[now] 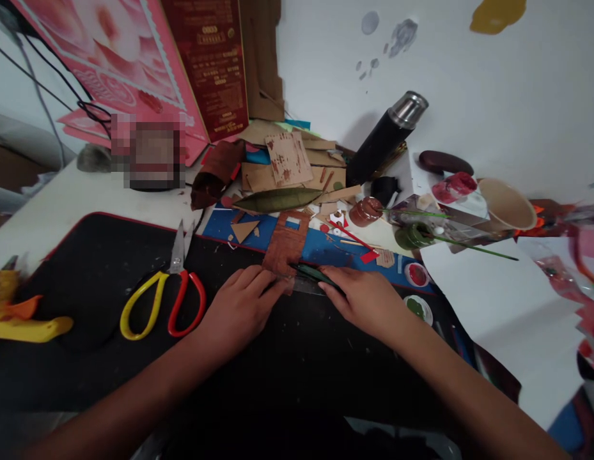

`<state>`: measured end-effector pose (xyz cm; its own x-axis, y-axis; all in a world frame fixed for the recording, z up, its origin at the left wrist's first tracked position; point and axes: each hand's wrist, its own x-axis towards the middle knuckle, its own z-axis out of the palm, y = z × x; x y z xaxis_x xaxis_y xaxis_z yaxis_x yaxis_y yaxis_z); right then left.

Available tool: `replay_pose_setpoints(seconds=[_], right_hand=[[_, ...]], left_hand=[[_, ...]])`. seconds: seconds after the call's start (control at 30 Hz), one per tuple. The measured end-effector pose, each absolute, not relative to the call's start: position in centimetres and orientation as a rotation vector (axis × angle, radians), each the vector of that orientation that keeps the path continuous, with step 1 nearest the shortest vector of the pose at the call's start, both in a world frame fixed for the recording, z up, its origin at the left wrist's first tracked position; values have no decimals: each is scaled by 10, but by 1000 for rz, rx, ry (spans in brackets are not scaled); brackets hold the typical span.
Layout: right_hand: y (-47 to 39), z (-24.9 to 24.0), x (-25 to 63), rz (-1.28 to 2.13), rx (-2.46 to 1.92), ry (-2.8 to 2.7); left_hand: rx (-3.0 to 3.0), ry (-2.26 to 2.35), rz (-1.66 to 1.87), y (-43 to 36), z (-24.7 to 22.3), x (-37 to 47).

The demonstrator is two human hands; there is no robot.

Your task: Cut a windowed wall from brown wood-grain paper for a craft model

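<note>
Bare forearms point(167, 370) reach over a black mat point(297, 370). The left hand point(243, 300), fingers together, covers the near end of a brown cardboard piece point(281, 249), its grip unclear; the right hand point(364, 295) pinches a dark green tool point(314, 275) beside it.

The flat black mat point(90, 268) has a thin red border. On it, the large metal scissors point(174, 268) pair a yellow handle loop with a red one below silver blades. Near its far edge, the flat cardboard cutout point(280, 249) is reddish brown, the slim handheld tool point(316, 273) dark green. Beyond it, the tan cardboard square point(289, 158) shows brown blotches; the cylindrical black flask point(380, 142) wears a silver cap.
</note>
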<state>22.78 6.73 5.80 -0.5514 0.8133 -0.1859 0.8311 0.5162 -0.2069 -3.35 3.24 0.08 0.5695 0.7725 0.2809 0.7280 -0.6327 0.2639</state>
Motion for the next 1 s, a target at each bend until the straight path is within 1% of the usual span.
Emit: replay_pose_setpoints(seconds=[1.0], right_hand=[[81,82,213,-297,1328,2487]], left_hand=[[2671,1275,596,34,2,-35]])
